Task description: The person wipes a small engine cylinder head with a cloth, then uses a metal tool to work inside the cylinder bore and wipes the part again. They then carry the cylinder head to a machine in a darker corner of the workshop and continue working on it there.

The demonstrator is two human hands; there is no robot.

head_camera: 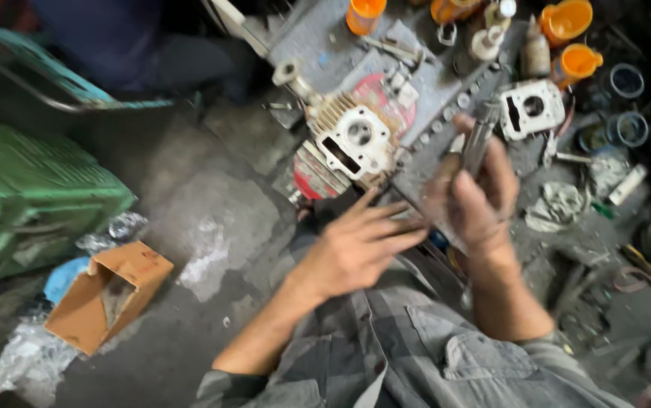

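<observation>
Right hand [476, 204] clamped on blurred grey metal tool [480, 140]; left hand [359, 245] flat, fingers apart.

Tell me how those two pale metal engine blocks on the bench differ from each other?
The nearer block sits on a red round part with finned ribs beside it; the farther block lies alone on the dark bench. The nearer block looks larger in the picture. The right hand, holding a metal rod, is between them. Both are whitish castings with a round bore.

Cluttered metal bench [318, 38], cylinder heads [356, 140]
</observation>
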